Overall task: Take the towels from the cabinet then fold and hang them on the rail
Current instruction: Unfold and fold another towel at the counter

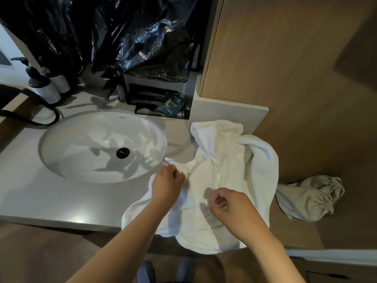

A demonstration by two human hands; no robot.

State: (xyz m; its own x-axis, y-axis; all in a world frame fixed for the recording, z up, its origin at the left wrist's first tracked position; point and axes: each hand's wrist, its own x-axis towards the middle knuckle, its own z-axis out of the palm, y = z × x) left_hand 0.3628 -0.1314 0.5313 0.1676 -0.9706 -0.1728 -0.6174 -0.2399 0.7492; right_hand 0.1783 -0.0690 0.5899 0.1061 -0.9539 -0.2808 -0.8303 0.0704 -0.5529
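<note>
Pinching a corner of a rumpled white terry towel (224,170) between curled fingers, a person's left hand (168,183) works near the rim of an oval white basin (67,139). The right hand (232,205) is poised with fingers curled over the cloth's middle, and whether it grips any fabric cannot be told. The towel lies heaped on the pale grey stone countertop (61,201) to the basin's right, its near edge spilling over the front, just beside a beige drawstring cloth bag (310,197). No rail is in view. Folding looks barely begun: the step probably calls for finding a second corner along the same edge, lifting both to shake the cloth flat, and keeping it out of the basin before bringing the edges together evenly.
</note>
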